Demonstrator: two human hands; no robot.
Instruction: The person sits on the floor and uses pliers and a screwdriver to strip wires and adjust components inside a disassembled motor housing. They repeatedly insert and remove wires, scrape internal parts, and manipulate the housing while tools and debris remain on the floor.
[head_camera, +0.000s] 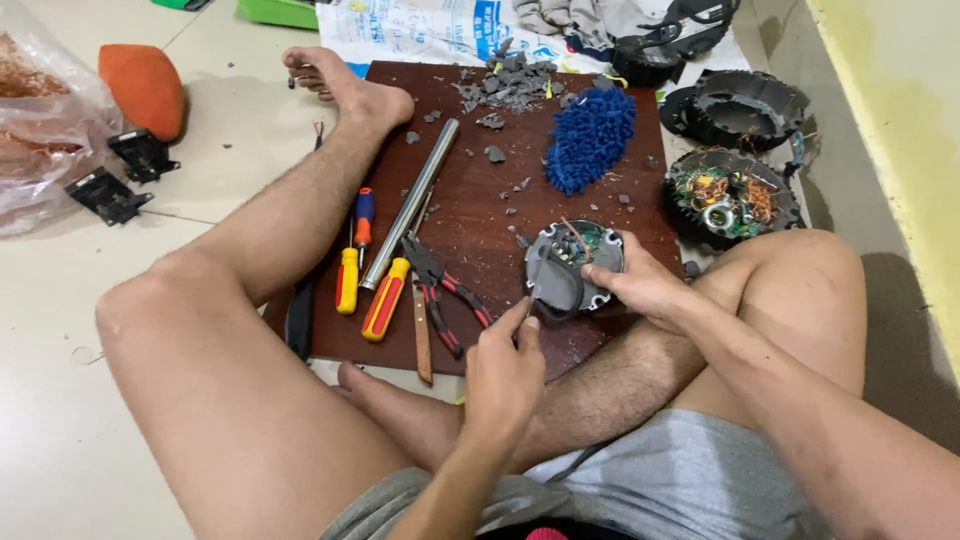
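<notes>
I sit on the floor with a dark red wooden board (480, 180) between my legs. My right hand (640, 285) grips a round grey motor housing (570, 262) with wires and a green board inside, holding it tilted on the board's near edge. My left hand (503, 370) pinches something small and dark at the housing's lower rim; what it holds is too small to tell. Left of the hands lie red-handled pliers (445, 295), two yellow-handled screwdrivers (385, 298) and a steel tube (412, 200).
Grey plastic fragments (510, 85) and a blue fluffy cloth (590, 138) lie at the board's far end. Opened motor parts with copper windings (728, 195) sit at the right near a wall. An orange cushion (145, 88), black parts (110, 192) and a plastic bag (40, 130) lie left.
</notes>
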